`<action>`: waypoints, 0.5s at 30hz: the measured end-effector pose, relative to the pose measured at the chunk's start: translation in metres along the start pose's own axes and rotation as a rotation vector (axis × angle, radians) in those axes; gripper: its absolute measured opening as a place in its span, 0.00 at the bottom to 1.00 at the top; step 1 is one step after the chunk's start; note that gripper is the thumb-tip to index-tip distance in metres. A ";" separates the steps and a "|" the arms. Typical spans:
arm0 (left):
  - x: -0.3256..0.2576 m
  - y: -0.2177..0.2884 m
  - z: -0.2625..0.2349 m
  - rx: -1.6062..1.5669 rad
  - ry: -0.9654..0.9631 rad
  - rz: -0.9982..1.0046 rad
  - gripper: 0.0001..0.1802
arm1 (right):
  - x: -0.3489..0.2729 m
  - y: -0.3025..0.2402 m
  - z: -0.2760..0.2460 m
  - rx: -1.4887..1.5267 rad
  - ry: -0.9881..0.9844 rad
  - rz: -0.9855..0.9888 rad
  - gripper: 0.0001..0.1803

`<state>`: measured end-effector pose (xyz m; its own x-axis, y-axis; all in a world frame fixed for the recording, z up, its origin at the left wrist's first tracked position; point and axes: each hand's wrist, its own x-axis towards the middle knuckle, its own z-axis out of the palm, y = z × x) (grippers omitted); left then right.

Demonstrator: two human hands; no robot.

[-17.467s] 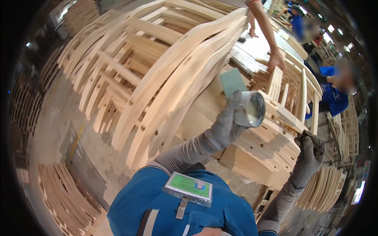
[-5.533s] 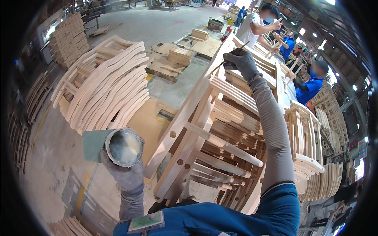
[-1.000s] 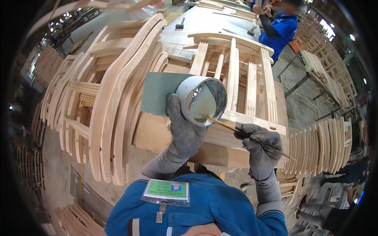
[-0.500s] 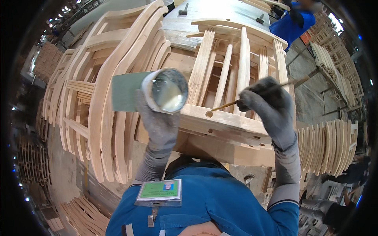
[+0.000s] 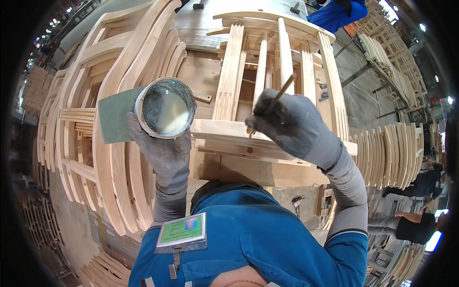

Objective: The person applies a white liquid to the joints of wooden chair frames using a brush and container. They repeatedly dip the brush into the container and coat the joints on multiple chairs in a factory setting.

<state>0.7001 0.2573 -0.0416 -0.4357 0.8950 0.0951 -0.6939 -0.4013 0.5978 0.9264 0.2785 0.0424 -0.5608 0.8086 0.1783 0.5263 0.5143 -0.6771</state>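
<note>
My left hand [image 5: 165,155], in a grey glove, is closed around a round tub [image 5: 168,109] of milky white liquid that looks like glue. A flat grey-green sheet [image 5: 117,117] sticks out to the left from between hand and tub. My right hand [image 5: 301,126], gloved too, grips a thin wooden stick [image 5: 286,88]. Its lower end points down at the near rail [image 5: 217,130] of a pale wooden chair frame [image 5: 284,52]. The fingers partly cover that end, so whether it touches the wood or enters a hole cannot be made out.
Curved wooden chair frames [image 5: 114,91] stand in a row at left, and more curved parts [image 5: 389,155] at right. Beyond the frame lies a worktable [image 5: 234,16] with a mallet [image 5: 295,8]. A person in blue [image 5: 337,13] is at the far right; another in black [image 5: 415,227] at the right edge.
My right hand has moved left along the rail, and the stick is held more upright. The tub in my left hand has shifted left. The whole view has turned slightly.
</note>
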 end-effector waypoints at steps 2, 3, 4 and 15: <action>-0.002 0.001 0.003 -0.035 0.004 -0.018 0.30 | 0.003 0.002 0.001 -0.071 0.011 -0.026 0.09; 0.000 0.003 0.002 -0.068 0.014 -0.045 0.30 | 0.005 0.004 0.002 -0.093 0.022 -0.008 0.09; 0.000 0.002 0.001 -0.078 0.017 -0.054 0.30 | 0.006 0.004 0.002 -0.115 0.033 0.010 0.09; -0.004 0.000 0.001 -0.114 -0.004 -0.160 0.30 | 0.004 0.005 -0.001 -0.064 0.100 0.017 0.10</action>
<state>0.7022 0.2541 -0.0410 -0.3124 0.9499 0.0089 -0.8149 -0.2728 0.5114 0.9275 0.2847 0.0400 -0.4866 0.8402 0.2395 0.5769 0.5149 -0.6341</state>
